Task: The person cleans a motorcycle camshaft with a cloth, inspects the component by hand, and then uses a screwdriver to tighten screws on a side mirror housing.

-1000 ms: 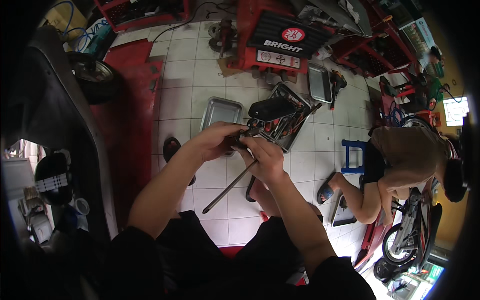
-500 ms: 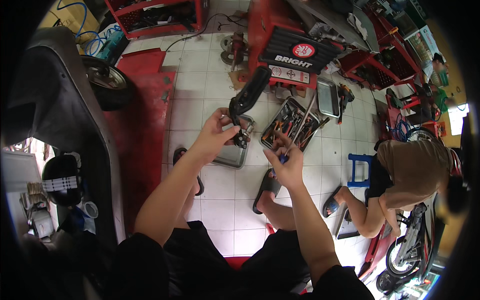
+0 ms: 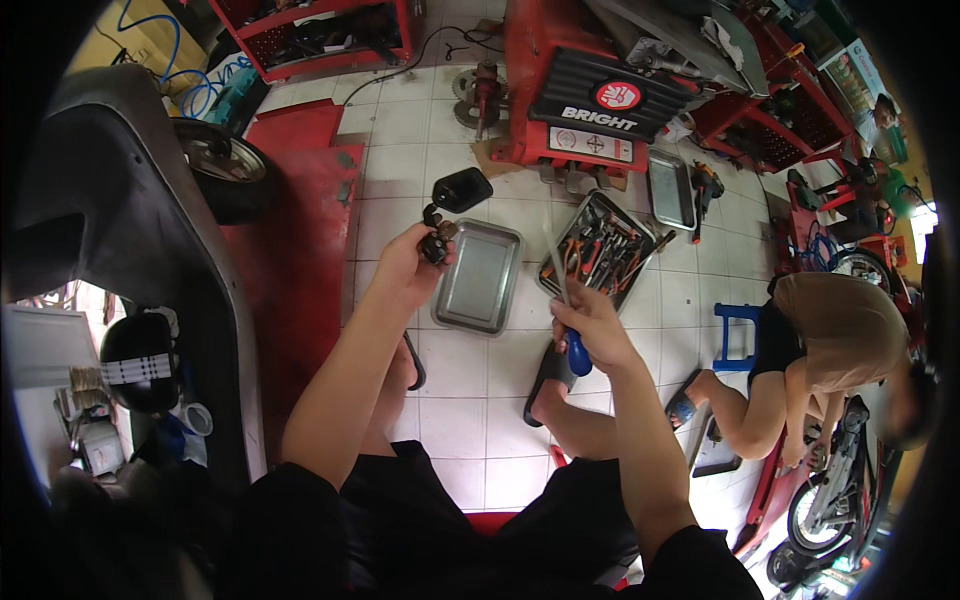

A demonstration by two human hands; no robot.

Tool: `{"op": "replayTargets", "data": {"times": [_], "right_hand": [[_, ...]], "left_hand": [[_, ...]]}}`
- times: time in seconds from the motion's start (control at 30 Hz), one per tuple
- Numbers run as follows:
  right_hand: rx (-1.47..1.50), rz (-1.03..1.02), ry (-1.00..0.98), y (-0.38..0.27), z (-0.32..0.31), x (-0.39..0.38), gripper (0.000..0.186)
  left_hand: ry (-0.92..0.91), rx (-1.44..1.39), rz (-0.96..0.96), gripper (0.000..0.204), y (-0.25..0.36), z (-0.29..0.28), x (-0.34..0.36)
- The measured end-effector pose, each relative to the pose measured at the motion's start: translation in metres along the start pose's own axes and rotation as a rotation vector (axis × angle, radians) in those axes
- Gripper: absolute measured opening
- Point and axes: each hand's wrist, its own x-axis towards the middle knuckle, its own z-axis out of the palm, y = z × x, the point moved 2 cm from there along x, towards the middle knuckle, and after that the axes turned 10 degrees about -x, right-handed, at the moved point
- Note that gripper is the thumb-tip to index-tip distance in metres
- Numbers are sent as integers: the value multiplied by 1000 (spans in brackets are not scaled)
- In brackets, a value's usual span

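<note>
My left hand (image 3: 404,266) is closed around the dark clamp end of a black motorcycle mirror (image 3: 462,188). The mirror's head points up and away, over the white tiled floor. Beside that hand, an empty metal tray (image 3: 482,275) lies on the floor. In my right hand (image 3: 600,328) is a screwdriver (image 3: 577,354); its blue handle sticks out below the fingers, and its long shaft rises toward the far side. Just beyond that hand stands a tray of hand tools (image 3: 627,212), holding pliers, wrenches and other tools in a jumble.
A red tool cabinet (image 3: 530,60) stands ahead, with a second metal tray (image 3: 670,190) and a cordless drill (image 3: 706,190) to its right. A motorcycle body (image 3: 120,130) flanks me on the left. On the right, a co-worker (image 3: 840,320) bends near a blue stool (image 3: 735,335).
My left hand has shifted left and turned the mirror, so its head now shows broad. The screwdriver has swung more upright in my right hand, with its handle now in sight.
</note>
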Motion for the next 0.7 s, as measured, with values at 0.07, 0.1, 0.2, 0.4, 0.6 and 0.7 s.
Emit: {"op": "replayTargets", "data": {"times": [0.07,0.1,0.2,0.4,0.6,0.7], "right_hand": [[-32,-107,76,-11,3,-4,49],[-104,-55,47,-16,-1,-7,48],[-447,102,35,0,-6,0,48],[-548,-388,50,-36,2,-20,52],[-610,-403,32,-37,-21,-43,57],[-583,-399,-6,-50,-15,-48,58]], "left_hand": [[-34,-42,-16,17,-1,5,-4],[-25,-30,6,17,-4,10,-6],[60,116,130,23,-10,12,-8],[79,304,201,29,-6,5,-13],[-79,177,141,34,-15,23,-13],[-51,156,125,36,-18,24,-13]]}}
